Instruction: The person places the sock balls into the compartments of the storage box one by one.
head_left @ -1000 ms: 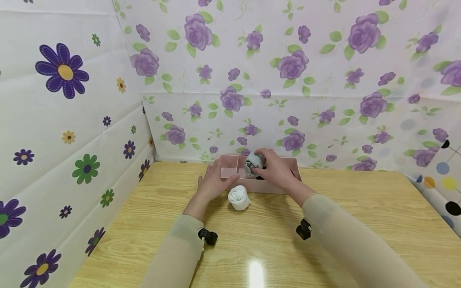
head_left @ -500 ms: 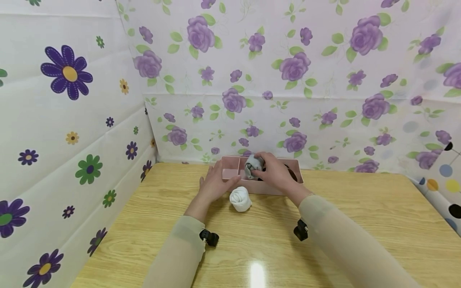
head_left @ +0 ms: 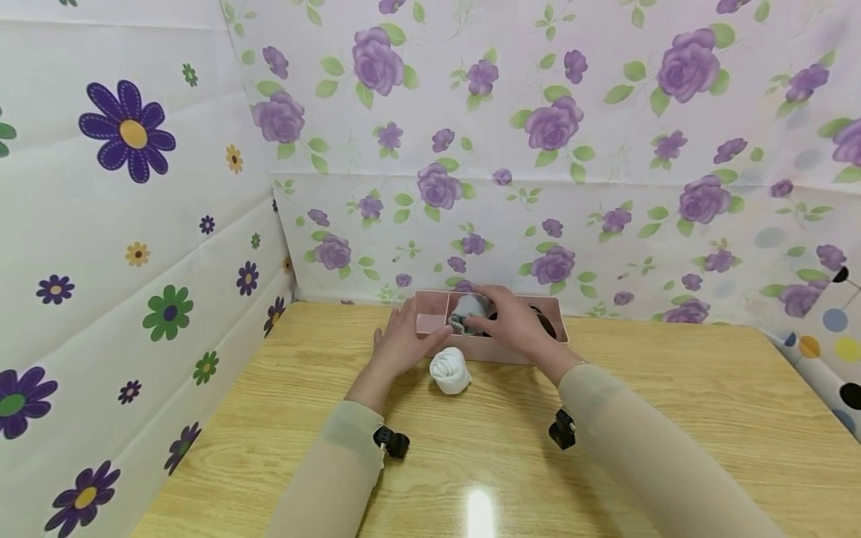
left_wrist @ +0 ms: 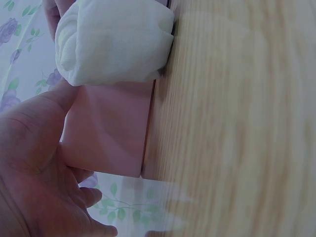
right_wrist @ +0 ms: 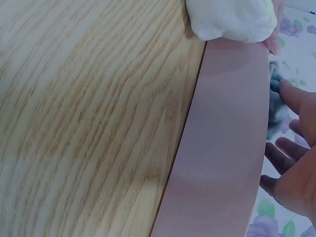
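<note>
A long pink divided box (head_left: 464,347) stands on the table against the back cloth. My left hand (head_left: 401,344) holds its left end, thumb along the front rim and fingers at the side. In a compartment right of the divider lies a rolled grey cloth (head_left: 468,310), now on its side. My right hand (head_left: 514,320) grips it between thumb and fingers. The right wrist view shows the thumb against the grey cloth (right_wrist: 276,106), mostly hidden behind the box wall. A rolled white cloth (head_left: 450,370) sits in front of the box, near my left thumb.
Dark items (head_left: 543,321), partly covered by my right hand, lie in the box's right part. The wooden table (head_left: 484,448) extends in front and to both sides. Flower-printed cloth (head_left: 430,179) hangs behind and at the left.
The grey cloth has gone from upright to lying over, shifting slightly left and down in its compartment, with my right hand on it. My left hand and the white cloth have stayed put.
</note>
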`<state>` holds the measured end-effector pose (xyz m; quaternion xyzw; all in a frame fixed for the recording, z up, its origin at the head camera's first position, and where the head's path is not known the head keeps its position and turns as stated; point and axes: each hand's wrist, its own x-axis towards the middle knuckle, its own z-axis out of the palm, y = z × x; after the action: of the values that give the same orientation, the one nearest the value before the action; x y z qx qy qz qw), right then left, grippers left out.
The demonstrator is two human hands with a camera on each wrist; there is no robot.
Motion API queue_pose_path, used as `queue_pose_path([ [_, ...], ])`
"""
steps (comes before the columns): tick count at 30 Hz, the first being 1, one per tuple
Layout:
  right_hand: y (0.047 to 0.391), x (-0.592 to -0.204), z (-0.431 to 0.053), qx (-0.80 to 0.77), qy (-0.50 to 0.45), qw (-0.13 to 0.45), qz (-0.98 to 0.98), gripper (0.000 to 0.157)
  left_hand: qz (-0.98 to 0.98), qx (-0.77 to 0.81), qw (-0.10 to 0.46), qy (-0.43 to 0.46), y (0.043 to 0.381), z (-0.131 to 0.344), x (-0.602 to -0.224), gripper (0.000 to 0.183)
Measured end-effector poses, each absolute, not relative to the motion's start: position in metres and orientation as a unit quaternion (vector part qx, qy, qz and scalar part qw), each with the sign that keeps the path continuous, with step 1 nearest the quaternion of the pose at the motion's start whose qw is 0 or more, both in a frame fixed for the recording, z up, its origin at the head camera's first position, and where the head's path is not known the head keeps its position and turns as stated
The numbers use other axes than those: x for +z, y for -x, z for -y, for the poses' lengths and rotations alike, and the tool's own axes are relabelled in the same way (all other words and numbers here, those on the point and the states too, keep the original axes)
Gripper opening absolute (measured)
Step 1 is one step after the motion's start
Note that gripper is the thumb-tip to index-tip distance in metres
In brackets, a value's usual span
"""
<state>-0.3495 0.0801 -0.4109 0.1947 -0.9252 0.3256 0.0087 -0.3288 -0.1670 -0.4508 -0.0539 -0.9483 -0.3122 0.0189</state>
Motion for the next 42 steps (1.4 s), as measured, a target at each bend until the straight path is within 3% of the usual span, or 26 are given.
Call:
queue_pose_path([
  [42,0.318,-0.412,-0.143,0.300,-0.226,0.088,0.923,0.078,0.950,-0.307,0.019,0.053,0.330,0.166,-0.450,0.112],
])
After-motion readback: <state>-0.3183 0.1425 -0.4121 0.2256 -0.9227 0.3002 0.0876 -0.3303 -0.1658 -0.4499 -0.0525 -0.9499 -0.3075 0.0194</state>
